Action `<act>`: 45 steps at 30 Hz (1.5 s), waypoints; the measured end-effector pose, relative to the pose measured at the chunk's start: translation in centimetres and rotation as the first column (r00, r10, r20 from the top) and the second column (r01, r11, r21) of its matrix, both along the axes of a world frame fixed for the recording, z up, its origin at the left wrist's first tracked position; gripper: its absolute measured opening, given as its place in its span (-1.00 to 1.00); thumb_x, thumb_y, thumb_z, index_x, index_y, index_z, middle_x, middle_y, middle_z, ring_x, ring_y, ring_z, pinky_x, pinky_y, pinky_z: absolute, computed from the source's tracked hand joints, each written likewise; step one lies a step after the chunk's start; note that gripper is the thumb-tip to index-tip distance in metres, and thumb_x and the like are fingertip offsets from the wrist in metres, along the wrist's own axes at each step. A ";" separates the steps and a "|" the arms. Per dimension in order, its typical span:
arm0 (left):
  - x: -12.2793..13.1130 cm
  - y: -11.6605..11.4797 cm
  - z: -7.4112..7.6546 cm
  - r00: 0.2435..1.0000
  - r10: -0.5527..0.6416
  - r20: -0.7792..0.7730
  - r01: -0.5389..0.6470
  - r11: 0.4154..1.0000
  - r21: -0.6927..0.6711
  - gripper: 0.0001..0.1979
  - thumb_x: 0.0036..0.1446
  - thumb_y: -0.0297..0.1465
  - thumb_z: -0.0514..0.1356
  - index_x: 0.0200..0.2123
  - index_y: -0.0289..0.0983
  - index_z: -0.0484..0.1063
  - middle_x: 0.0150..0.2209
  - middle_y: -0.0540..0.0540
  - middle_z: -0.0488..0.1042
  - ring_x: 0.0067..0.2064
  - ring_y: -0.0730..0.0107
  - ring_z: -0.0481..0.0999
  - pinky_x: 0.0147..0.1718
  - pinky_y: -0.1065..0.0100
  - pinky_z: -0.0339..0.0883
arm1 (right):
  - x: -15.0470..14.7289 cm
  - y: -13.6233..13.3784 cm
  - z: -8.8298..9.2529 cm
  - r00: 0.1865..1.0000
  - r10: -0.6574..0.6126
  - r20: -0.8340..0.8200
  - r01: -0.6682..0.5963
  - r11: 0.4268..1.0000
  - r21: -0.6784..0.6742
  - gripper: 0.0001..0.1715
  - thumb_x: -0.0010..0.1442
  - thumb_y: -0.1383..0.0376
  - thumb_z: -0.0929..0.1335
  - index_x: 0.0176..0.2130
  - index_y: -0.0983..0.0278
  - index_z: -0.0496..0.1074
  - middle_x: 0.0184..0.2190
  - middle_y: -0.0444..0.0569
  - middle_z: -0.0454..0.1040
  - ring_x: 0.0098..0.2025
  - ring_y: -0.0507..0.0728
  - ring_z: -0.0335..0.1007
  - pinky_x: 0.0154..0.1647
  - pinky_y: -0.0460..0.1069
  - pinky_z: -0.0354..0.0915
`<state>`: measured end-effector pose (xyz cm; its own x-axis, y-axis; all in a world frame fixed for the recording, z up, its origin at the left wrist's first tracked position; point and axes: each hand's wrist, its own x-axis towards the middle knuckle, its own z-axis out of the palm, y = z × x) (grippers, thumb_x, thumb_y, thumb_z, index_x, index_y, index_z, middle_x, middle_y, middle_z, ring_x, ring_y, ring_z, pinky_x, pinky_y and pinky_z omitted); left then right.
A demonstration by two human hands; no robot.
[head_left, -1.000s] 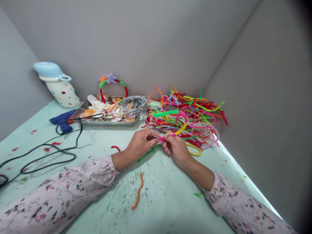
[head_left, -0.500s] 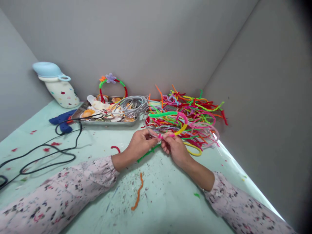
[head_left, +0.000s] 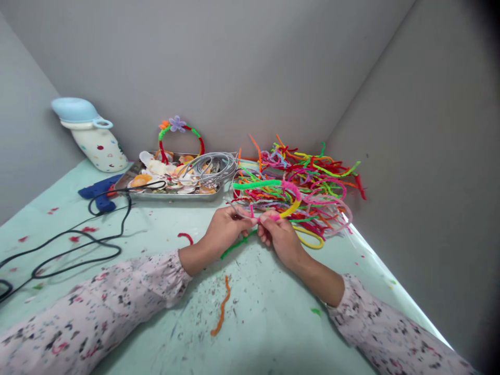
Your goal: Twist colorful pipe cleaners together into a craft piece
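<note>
Both hands meet low over the table [head_left: 273, 323], just before the pipe-cleaner pile [head_left: 316, 177], I judge so the half-wrapped headband [head_left: 258, 184] stands braced between them. My left hand [head_left: 223, 230] pinches the bare grey rim, fingertips closed on it; my right hand [head_left: 280, 237] clamps thumb and forefinger on the pink pipe cleaner [head_left: 272, 217] at the band's near edge.

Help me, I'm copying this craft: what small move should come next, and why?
Probably one more turn of the pink pipe cleaner round the hoop: left hand and right hand both pinch there, and the hoop's left stretch looks bare.
</note>
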<state>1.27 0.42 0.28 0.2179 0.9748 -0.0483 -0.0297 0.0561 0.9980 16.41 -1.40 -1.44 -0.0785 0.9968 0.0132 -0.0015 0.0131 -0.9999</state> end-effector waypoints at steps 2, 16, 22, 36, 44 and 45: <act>0.1 -0.1 0.1 1.000 0.013 0.013 -0.013 0.999 -0.029 -0.81 -0.15 -0.39 0.32 -0.54 -0.29 0.34 -0.67 0.08 0.37 -0.62 0.55 0.33 -0.62 0.48 0.15 | 0.1 0.0 -0.2 1.000 0.006 0.029 -0.007 1.000 0.031 -0.65 0.19 0.13 0.28 -0.53 0.25 0.30 -0.69 -0.20 0.28 -0.66 -0.04 0.12 -0.65 -0.13 0.07; 0.2 0.0 -0.9 0.994 0.032 -0.102 -0.024 0.997 0.073 -0.77 0.03 -0.23 0.24 -0.42 -0.28 0.38 -0.67 0.10 0.33 -0.65 0.53 0.28 -0.64 0.47 0.12 | 0.2 0.3 -0.4 0.999 -0.044 -0.006 0.044 0.998 -0.038 -0.66 0.15 0.12 0.29 -0.55 0.25 0.30 -0.71 -0.21 0.26 -0.69 -0.05 0.08 -0.69 -0.13 0.02; 0.2 -0.1 -0.5 0.986 0.049 -0.161 -0.028 0.991 0.132 -0.83 0.06 -0.30 0.20 -0.48 -0.27 0.36 -0.71 0.12 0.29 -0.65 0.51 0.26 -0.60 0.44 0.13 | -0.1 0.1 0.0 0.999 -0.031 0.025 0.031 0.999 -0.022 -0.72 0.16 0.15 0.28 -0.51 0.24 0.29 -0.68 -0.21 0.30 -0.68 -0.05 0.13 -0.69 -0.14 0.04; 0.2 -0.5 -0.3 0.986 0.093 -0.142 -0.071 0.986 0.148 -0.83 0.04 -0.40 0.15 -0.57 -0.26 0.29 -0.71 0.13 0.21 -0.64 0.53 0.18 -0.56 0.44 0.10 | 0.0 -0.4 -0.2 0.984 -0.028 0.174 0.006 0.992 0.127 -0.59 0.27 0.15 0.24 -0.54 0.26 0.32 -0.65 -0.20 0.25 -0.60 -0.03 0.17 -0.57 -0.11 0.11; 0.3 -0.4 -0.8 0.985 0.136 -0.110 -0.117 0.980 0.161 -0.79 0.03 -0.37 0.15 -0.59 -0.27 0.24 -0.64 0.10 0.21 -0.58 0.53 0.18 -0.56 0.45 0.08 | -0.2 -0.6 -0.1 0.972 -0.045 0.232 0.009 0.988 0.154 -0.57 0.29 0.12 0.23 -0.53 0.26 0.32 -0.64 -0.20 0.25 -0.59 -0.02 0.18 -0.54 -0.11 0.13; 0.3 -0.4 -0.8 0.984 0.137 -0.116 -0.118 0.980 0.159 -0.78 0.03 -0.35 0.15 -0.59 -0.27 0.23 -0.64 0.10 0.20 -0.59 0.53 0.17 -0.57 0.45 0.07 | -0.3 -0.6 -0.1 0.972 -0.045 0.230 0.010 0.988 0.153 -0.57 0.29 0.12 0.22 -0.53 0.26 0.31 -0.65 -0.20 0.25 -0.59 -0.02 0.18 -0.54 -0.11 0.13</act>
